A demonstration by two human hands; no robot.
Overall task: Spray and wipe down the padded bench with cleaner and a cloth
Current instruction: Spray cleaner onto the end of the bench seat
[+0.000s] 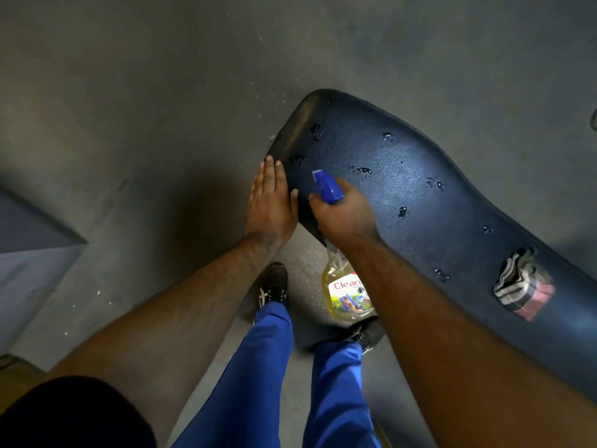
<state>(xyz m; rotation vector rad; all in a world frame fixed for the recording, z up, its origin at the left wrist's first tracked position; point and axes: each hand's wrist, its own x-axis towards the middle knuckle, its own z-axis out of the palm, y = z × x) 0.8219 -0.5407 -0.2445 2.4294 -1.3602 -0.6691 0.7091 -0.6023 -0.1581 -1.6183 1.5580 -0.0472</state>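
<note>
The right hand (342, 215) is clamped around a clear plastic spray bottle (347, 292) with a blue trigger head, holding yellow liquid; its label reads "Clean". The left hand (269, 202) rests flat, fingers together, against the edge of the dark blue padded bench (420, 195), where a folded striped cloth (521, 282) lies.

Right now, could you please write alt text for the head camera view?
The right hand holds a spray bottle of yellow cleaner over a dark padded bench dotted with wet spots. The left hand lies flat on the bench's edge, and a folded cloth rests on the padding.
</note>
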